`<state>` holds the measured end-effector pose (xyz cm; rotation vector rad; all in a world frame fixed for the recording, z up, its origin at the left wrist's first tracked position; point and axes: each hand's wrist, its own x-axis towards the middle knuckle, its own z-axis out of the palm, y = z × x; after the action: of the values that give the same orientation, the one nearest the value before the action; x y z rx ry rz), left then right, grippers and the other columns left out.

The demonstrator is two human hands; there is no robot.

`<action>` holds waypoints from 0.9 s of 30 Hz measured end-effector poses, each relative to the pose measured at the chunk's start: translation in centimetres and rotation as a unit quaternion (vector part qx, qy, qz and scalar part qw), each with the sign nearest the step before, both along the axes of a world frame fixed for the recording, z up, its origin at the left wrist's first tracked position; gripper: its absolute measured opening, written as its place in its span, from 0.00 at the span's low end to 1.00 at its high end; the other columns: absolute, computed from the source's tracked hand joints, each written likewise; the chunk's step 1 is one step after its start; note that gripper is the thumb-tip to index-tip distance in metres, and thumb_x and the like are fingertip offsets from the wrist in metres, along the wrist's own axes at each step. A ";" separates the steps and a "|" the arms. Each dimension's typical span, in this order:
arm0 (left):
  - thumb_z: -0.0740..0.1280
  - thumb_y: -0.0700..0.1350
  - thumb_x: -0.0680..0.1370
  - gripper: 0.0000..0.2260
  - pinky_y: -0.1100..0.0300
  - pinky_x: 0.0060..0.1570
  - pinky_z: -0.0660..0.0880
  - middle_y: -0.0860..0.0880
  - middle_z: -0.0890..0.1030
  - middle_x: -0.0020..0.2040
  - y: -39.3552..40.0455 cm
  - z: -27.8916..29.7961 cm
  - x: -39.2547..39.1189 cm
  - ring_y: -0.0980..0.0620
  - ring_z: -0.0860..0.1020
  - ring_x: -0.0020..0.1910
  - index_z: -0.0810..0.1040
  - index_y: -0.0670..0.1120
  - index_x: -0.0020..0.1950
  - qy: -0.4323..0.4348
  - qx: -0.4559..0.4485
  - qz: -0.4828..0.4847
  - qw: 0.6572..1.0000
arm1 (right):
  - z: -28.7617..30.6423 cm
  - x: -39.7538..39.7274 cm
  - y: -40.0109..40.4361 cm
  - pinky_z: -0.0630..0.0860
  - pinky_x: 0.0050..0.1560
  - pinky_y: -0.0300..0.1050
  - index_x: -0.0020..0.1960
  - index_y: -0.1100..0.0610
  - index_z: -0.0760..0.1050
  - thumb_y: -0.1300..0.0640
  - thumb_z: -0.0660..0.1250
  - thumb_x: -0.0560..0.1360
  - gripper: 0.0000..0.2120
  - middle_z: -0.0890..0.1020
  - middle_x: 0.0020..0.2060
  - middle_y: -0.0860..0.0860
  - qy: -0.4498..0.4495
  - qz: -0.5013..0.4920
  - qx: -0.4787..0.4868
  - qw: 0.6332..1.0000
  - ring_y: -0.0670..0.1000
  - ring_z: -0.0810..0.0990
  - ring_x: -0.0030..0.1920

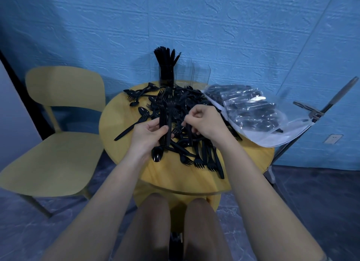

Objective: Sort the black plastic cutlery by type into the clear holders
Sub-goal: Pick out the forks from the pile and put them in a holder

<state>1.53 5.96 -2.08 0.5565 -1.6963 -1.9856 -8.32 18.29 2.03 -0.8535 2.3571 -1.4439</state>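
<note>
Left hand [148, 132] gripping forks [165, 112], no legible writing

Both bare forearms reach forward from the bottom of the view over the round table [120, 122], with the knees below its near edge. The left hand [148, 133] lies palm up over the table's middle, its fingers and thumb curled round a bundle of forks [165, 112] that points away from the person. The right hand [202, 120] hovers just right of it, knuckles up, fingers curled downward and pinching a piece in the cutlery pile [194, 144].
</note>
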 end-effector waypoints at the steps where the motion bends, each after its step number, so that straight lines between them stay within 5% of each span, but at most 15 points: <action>1: 0.66 0.33 0.76 0.10 0.62 0.33 0.79 0.49 0.84 0.40 -0.1 0.1 0.0 0.53 0.83 0.35 0.81 0.48 0.48 0.003 -0.006 -0.002 1.000 | 0.2 0.0 -0.1 0.72 0.30 0.39 0.37 0.56 0.73 0.61 0.68 0.73 0.07 0.83 0.34 0.52 -0.016 0.008 -0.013 1.000 0.45 0.75 0.27; 5: 0.67 0.34 0.76 0.13 0.58 0.38 0.81 0.51 0.84 0.40 -0.4 0.5 0.1 0.54 0.83 0.38 0.81 0.52 0.50 0.004 -0.065 -0.032 0.997 | 0.8 0.1 -1.5 0.75 0.28 0.37 0.44 0.59 0.71 0.64 0.72 0.72 0.09 0.79 0.28 0.51 -0.111 0.047 -0.078 0.990 0.47 0.78 0.26; 9: 0.67 0.36 0.76 0.12 0.57 0.38 0.81 0.49 0.85 0.44 -1.5 0.9 0.6 0.52 0.83 0.41 0.81 0.50 0.56 0.005 -0.053 -0.035 0.998 | 1.0 0.3 -2.9 0.76 0.28 0.35 0.53 0.63 0.70 0.65 0.70 0.74 0.11 0.79 0.33 0.55 -0.148 0.063 -0.087 0.983 0.45 0.79 0.26; 16: 0.70 0.44 0.70 0.20 0.60 0.44 0.81 0.47 0.84 0.48 -3.1 1.4 1.7 0.50 0.83 0.45 0.78 0.45 0.62 0.021 -0.008 -0.097 0.995 | 1.1 0.1 -4.4 0.74 0.29 0.34 0.45 0.61 0.76 0.64 0.71 0.73 0.04 0.79 0.29 0.51 -0.211 0.100 -0.128 0.964 0.44 0.78 0.28; 23: 0.69 0.39 0.72 0.14 0.63 0.38 0.80 0.50 0.85 0.46 -3.6 1.5 2.1 0.53 0.84 0.40 0.78 0.46 0.58 0.013 0.035 -0.082 0.996 | 1.0 0.4 -4.7 0.66 0.26 0.27 0.49 0.59 0.80 0.53 0.72 0.73 0.11 0.76 0.31 0.45 -0.046 0.082 -0.039 0.995 0.35 0.73 0.25; 27: 0.67 0.37 0.75 0.11 0.63 0.37 0.80 0.50 0.85 0.43 -4.5 0.4 2.8 0.53 0.84 0.40 0.78 0.42 0.57 -0.001 0.065 -0.025 0.998 | -1.0 -0.4 -4.8 0.74 0.42 0.37 0.45 0.53 0.81 0.55 0.70 0.74 0.02 0.80 0.41 0.47 0.137 0.051 0.125 0.981 0.43 0.78 0.41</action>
<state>4.31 1.51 -1.65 0.5657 -1.6045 -2.1427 -8.72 13.54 1.01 -1.1444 2.5751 -1.0163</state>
